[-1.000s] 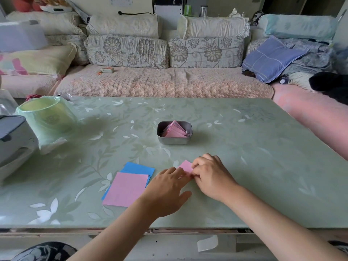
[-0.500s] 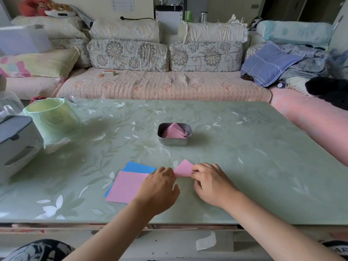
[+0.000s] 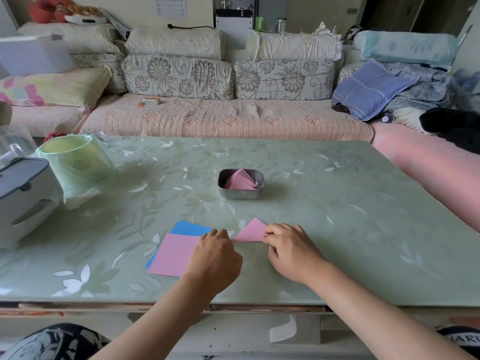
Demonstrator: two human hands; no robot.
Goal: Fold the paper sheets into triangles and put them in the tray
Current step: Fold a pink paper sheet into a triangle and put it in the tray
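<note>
Two hands have drawn apart since a second ago, exposing a folded pink triangle [image 3: 251,231] at lower centre. Left hand [image 3: 215,258] presses one corner, right hand [image 3: 291,249] pinches the other; fold judged near complete, and the tray [image 3: 241,194] at mid-frame is next

Soft, even daylight indoors; wide-angle view with curved edges.
The glossy table [image 3: 337,229] carries pale sheen and a soft shadow beside the green bin [image 3: 75,162]. Centre detail is sharp; corners look stretched and slightly smeared, especially far right.

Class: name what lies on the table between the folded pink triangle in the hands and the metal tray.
Nothing: head view shows bare table between triangle and tray.
</note>
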